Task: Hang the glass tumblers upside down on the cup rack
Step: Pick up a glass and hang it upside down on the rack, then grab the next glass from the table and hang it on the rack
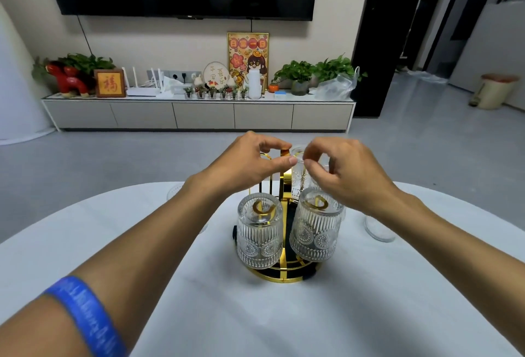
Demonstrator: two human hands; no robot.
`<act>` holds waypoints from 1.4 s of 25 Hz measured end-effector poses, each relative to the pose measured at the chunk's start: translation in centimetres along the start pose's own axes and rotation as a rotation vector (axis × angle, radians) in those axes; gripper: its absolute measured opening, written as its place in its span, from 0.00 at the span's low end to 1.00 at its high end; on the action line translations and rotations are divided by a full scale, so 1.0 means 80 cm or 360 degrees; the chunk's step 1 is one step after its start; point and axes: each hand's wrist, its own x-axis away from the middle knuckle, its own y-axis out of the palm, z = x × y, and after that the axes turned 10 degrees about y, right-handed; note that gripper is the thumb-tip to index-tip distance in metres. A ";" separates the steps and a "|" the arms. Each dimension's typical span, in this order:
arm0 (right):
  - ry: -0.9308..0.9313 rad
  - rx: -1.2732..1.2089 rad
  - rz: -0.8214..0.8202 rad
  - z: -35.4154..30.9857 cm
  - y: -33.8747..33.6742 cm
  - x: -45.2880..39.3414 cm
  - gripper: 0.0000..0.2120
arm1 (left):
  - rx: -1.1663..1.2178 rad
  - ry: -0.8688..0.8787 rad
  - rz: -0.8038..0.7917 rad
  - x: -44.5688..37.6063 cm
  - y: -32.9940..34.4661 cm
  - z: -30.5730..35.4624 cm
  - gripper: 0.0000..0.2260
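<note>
Clear ribbed glass tumblers, the near-left (pixel 260 236) and near-right (pixel 316 229), hang upside down on the gold wire cup rack (pixel 279 271) on the white desk (pixel 199 300). Left hand (pixel 250 162) pinches the rack's top; right hand (pixel 341 170) grips a far tumbler (pixel 298 169).

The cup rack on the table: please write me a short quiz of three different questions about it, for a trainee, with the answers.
1. True or false: the two nearest tumblers hang upside down on the cup rack.
2. Which colour is the rack's frame? A) gold B) silver C) white
3. Which hand is at the far tumbler, and with what?

Key:
1. True: the near left tumbler and near right tumbler sit base up on the pegs.
2. A.
3. Both: the left hand and right hand, with their fingers at its top.
</note>
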 end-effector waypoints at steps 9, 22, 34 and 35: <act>-0.0048 0.0466 -0.0737 -0.005 -0.024 0.030 0.30 | -0.0051 -0.0094 -0.0034 0.002 0.000 0.017 0.21; 0.0244 -0.0012 0.0011 0.048 -0.064 0.088 0.21 | -0.0274 -0.0091 0.0243 0.043 0.032 0.060 0.21; 0.0799 0.0340 -0.0366 0.183 0.014 0.125 0.11 | -0.0433 0.0081 0.0909 0.056 0.081 0.127 0.13; 0.0821 0.0311 -0.0291 0.181 0.012 0.125 0.05 | -0.0435 0.0069 0.0950 0.058 0.076 0.126 0.12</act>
